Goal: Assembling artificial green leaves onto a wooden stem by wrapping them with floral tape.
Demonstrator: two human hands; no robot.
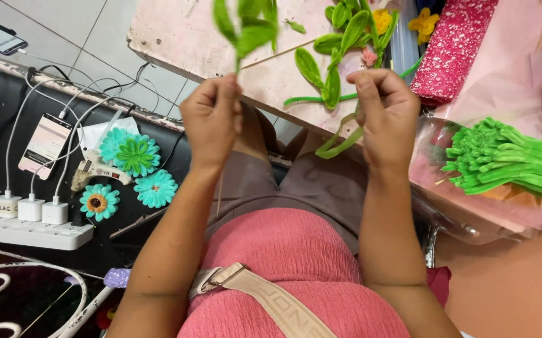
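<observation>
My left hand (213, 117) is closed around a thin stick topped with green fuzzy-wire leaves (246, 28), held upright in front of me. My right hand (387, 112) pinches a strip of green floral tape (340, 141) that loops down below the fingers. Both hands hover over my lap, just in front of a worn pink board (177, 37). On the board lie more green wire leaves and stems (330, 62) beside small yellow flowers (422, 22).
A clear bag of green fuzzy wires (502, 163) sits at right, with a pink glitter roll (449, 50) behind it. At left are teal craft flowers (130, 153), a glue gun (92, 170), a power strip (27, 231) with chargers and two phones (46, 144).
</observation>
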